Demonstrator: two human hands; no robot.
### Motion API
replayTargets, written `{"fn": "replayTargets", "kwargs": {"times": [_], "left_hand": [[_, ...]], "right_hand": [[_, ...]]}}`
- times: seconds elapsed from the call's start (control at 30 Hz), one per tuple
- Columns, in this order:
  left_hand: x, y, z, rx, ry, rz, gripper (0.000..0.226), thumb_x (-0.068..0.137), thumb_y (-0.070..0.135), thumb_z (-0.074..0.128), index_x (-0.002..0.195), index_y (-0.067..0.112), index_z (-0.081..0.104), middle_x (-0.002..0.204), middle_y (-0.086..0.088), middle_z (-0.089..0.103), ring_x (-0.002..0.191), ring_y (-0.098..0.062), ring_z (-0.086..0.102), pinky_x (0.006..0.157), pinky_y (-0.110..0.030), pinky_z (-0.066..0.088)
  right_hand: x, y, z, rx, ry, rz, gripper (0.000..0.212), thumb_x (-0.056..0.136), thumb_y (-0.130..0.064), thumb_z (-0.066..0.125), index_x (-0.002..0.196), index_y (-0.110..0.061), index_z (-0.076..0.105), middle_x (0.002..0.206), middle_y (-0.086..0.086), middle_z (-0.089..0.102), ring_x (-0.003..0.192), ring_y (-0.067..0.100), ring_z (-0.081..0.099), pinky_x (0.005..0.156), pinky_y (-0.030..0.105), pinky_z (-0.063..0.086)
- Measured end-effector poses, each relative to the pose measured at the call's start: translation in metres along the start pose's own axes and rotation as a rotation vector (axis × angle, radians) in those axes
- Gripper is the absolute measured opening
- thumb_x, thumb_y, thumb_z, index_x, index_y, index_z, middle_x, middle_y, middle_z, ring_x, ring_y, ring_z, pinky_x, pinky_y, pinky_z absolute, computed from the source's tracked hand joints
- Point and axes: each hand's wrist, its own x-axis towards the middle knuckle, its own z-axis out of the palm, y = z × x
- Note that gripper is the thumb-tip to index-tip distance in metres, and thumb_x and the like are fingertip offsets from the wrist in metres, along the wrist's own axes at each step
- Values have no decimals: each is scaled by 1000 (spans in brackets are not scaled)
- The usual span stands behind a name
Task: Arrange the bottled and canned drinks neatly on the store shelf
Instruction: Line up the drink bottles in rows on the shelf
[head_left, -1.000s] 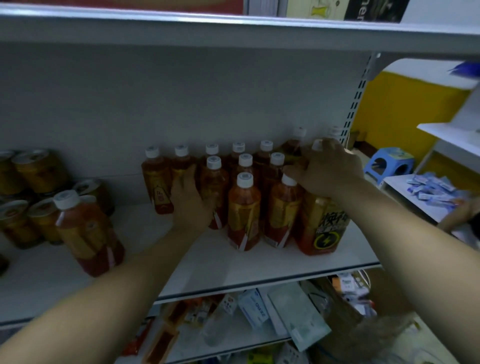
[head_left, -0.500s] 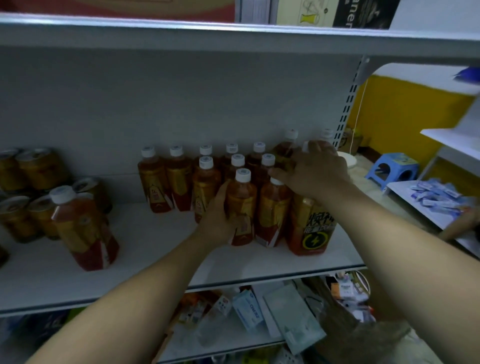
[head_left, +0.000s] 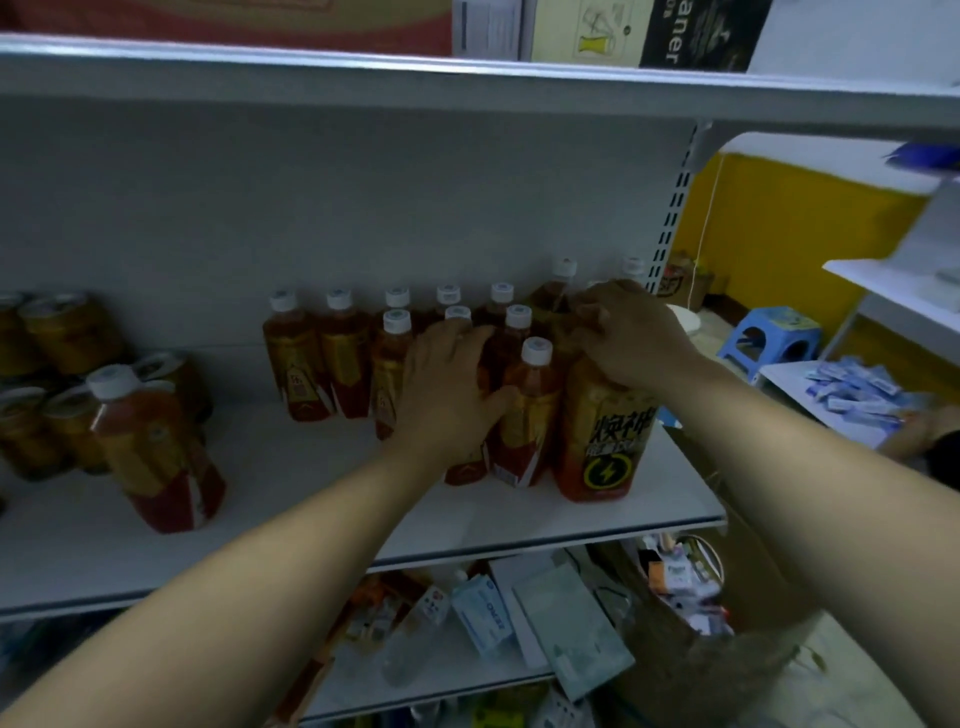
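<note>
Several amber tea bottles (head_left: 343, 353) with white caps stand in rows on the white shelf (head_left: 291, 499), at its right half. My left hand (head_left: 447, 384) wraps around a front-row tea bottle (head_left: 465, 470), hiding its cap. My right hand (head_left: 631, 332) grips the top of a larger energy drink bottle (head_left: 602, 441) with a lightning logo, at the right end of the group. One more tea bottle (head_left: 150, 452) stands apart, tilted, at the front left. Several gold cans (head_left: 57, 338) are stacked at the far left.
Bare shelf surface lies between the lone bottle and the group. An upper shelf (head_left: 467, 83) hangs close overhead. Below, a lower shelf holds mixed packets (head_left: 566, 629). A blue stool (head_left: 769, 338) and another white rack (head_left: 893, 291) stand to the right.
My left hand has moved rightward from the back-left bottles to the front-row bottle and taken hold of it. My right hand stays on the energy drink bottle's top.
</note>
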Motion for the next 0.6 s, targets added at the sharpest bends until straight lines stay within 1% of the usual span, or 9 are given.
{"fn": "replayTargets", "kwargs": {"times": [0.07, 0.1, 0.17, 0.23, 0.33, 0.43, 0.53, 0.57, 0.6], "left_hand": [[13, 14, 4, 98, -106, 48, 65, 82, 52, 61, 137, 22, 44, 136, -3, 46, 133, -24, 33, 116, -43, 6], [18, 20, 8, 129, -161, 38, 67, 83, 56, 58, 139, 24, 40, 137, -2, 46, 134, -23, 32, 115, -43, -1], [23, 31, 18, 212, -239, -25, 76, 80, 64, 53, 143, 27, 32, 141, -2, 45, 137, -22, 29, 114, -48, -9], [23, 36, 28, 303, -238, -71, 78, 77, 70, 51, 142, 30, 33, 136, 1, 51, 136, -21, 31, 111, -52, -14], [28, 37, 29, 303, -247, -155, 69, 76, 66, 53, 134, 31, 40, 124, 3, 58, 127, -20, 40, 112, -51, -11], [36, 33, 18, 277, -343, -154, 67, 78, 63, 57, 136, 35, 39, 130, 5, 55, 128, -22, 41, 112, -54, -4], [41, 26, 6, 299, -491, -149, 75, 82, 60, 55, 146, 38, 23, 151, 4, 34, 141, -21, 24, 111, -57, -7], [40, 27, 5, 312, -502, -128, 79, 82, 61, 54, 148, 37, 17, 155, 1, 26, 143, -21, 17, 112, -58, -6], [36, 28, 5, 325, -460, -91, 82, 81, 62, 54, 149, 35, 16, 156, -1, 22, 144, -20, 14, 114, -59, -1]], "right_hand": [[2, 7, 6, 2, 33, -25, 53, 83, -43, 38, 119, -12, 63, 124, 18, 57, 119, 36, 48, 101, 43, 37], [3, 9, 9, 8, 65, -55, 54, 82, -42, 36, 114, -8, 65, 117, 20, 60, 113, 38, 52, 97, 41, 39], [1, 8, 13, 42, 142, -102, 44, 83, -32, 43, 107, -3, 66, 105, 21, 63, 101, 38, 57, 88, 36, 37], [-4, 8, 11, 138, 205, -119, 33, 84, -18, 54, 109, 0, 65, 107, 22, 63, 100, 38, 57, 84, 34, 37], [-10, 10, 12, 269, 247, -159, 31, 85, -6, 58, 115, 0, 62, 116, 21, 60, 106, 36, 55, 81, 28, 36], [-8, 13, 15, 305, 244, -208, 32, 85, -2, 56, 116, -1, 63, 118, 19, 60, 106, 35, 56, 81, 26, 36], [-8, 14, 16, 328, 240, -234, 30, 83, 2, 56, 112, 0, 64, 111, 19, 62, 99, 36, 59, 77, 25, 34], [-9, 15, 15, 328, 240, -238, 30, 84, 1, 56, 112, 0, 64, 111, 19, 61, 99, 36, 58, 77, 24, 32], [-10, 16, 15, 328, 241, -238, 30, 84, 0, 56, 113, -1, 64, 112, 18, 61, 101, 35, 57, 77, 23, 30]]}}
